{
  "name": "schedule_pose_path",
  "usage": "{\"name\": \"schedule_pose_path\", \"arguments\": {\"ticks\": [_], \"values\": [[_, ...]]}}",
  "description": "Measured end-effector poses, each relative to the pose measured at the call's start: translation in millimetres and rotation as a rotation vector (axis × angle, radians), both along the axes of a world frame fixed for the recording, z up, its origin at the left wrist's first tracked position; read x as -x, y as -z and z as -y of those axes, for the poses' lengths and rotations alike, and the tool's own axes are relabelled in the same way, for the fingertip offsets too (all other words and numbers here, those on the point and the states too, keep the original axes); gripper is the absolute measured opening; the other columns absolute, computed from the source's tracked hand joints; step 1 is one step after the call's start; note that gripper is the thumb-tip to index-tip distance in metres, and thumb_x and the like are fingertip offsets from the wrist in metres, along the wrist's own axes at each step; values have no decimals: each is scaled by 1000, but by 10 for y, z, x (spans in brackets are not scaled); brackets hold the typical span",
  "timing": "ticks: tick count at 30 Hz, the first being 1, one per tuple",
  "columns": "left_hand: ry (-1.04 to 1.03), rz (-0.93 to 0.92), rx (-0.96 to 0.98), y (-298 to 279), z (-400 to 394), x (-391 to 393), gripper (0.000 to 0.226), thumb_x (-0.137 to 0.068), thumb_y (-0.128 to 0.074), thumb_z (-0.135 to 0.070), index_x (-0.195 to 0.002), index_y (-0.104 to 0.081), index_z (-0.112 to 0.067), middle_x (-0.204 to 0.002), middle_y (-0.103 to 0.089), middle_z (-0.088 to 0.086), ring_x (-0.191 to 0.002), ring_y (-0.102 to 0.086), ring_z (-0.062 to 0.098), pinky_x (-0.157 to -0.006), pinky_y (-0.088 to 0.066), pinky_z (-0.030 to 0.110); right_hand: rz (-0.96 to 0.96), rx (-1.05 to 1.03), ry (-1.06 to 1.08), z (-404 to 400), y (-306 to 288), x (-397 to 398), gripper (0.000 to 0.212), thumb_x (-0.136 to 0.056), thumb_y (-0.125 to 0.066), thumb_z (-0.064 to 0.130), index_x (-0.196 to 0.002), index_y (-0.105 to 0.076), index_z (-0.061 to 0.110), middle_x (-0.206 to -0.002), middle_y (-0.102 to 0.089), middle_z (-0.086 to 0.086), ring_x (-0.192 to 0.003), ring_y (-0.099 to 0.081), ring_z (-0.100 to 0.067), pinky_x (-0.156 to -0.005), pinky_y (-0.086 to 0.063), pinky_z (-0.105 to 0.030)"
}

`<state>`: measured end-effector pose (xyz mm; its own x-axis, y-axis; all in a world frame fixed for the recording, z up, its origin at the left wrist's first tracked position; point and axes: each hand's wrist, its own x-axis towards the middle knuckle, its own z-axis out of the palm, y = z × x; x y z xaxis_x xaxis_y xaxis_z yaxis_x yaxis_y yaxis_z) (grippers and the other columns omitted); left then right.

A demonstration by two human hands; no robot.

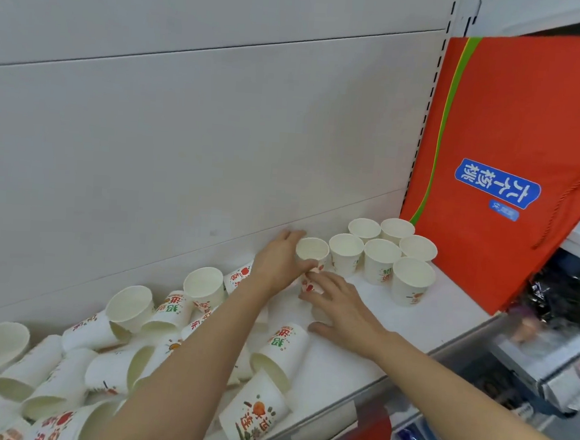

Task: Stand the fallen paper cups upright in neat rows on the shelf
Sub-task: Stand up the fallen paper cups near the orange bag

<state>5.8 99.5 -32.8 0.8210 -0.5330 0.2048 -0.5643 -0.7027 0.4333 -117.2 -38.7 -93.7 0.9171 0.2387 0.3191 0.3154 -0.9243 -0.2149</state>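
Note:
An upright white paper cup (312,249) with red print stands on the white shelf (447,310), left of several upright cups (381,264) set in rows. My left hand (277,262) grips this cup from its left side, thumb and fingers curled round it. My right hand (341,306) touches the cup's lower front with its fingertips, fingers spread over the shelf. Many fallen cups (127,363) lie heaped on the shelf's left part, under and beside my left forearm. One fallen cup (281,349) lies just left of my right wrist.
A big red bag (514,132) with a blue label leans at the shelf's right end, right behind the upright rows. The grey back panel (184,143) rises behind. Lower shelves with goods (528,374) show at the bottom right beyond the shelf's front edge.

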Motion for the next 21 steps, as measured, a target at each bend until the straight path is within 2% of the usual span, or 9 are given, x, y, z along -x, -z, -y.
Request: {"name": "schedule_pose_path", "arguments": {"ticks": [3,6,9,12,16,21], "values": [[-11,43,38,15,-231,72,58,-85,-66,-47,-137,-48,-28,-137,-49,-7,-116,-57,16,-93,-48,36,4,-127,127,-41,37,4,53,-73,-75,29,-121,-54,24,-148,-32,-10,-134,-30,-34,-100,-41,-46],[-65,86,57,27,-475,142,50,-88,-65,-41,-134,-52,-28,-133,-52,-6,-115,-56,16,-93,-47,35,33,-200,251,-77,8,-32,50,-69,-72,16,-116,-56,22,-133,-41,-10,-118,-43,-35,-93,-44,-38],[-161,145,-2,73,-707,200,49,-87,-66,-35,-133,-54,-25,-128,-54,-2,-112,-56,21,-89,-49,36,102,-275,348,-30,-159,-36,55,-68,-71,23,-119,-51,16,-118,-45,-5,-108,-47,-27,-79,-43,-29],[-244,101,-130,125,-788,270,57,-84,-66,-40,-136,-51,-22,-131,-52,2,-118,-51,25,-94,-45,37,145,-299,435,83,-339,-29,48,-72,-70,29,-111,-50,10,-111,-45,-6,-97,-49,-24,-66,-36,-27],[-360,111,-321,133,-677,325,67,-80,-61,-58,-134,-47,-20,-130,-51,4,-116,-49,28,-94,-40,37,85,-146,443,196,-397,-85,45,-82,-62,40,-117,-56,12,-108,-47,-8,-98,-49,-27,-71,-39,-30],[-445,52,-417,176,-443,321,71,-76,-65,-57,-128,-43,-15,-126,-50,5,-114,-48,28,-90,-38,36,51,-43,365,234,-341,-167,55,-84,-60,48,-125,-56,12,-114,-57,-8,-105,-50,-29,-88,-42,-37]]}}
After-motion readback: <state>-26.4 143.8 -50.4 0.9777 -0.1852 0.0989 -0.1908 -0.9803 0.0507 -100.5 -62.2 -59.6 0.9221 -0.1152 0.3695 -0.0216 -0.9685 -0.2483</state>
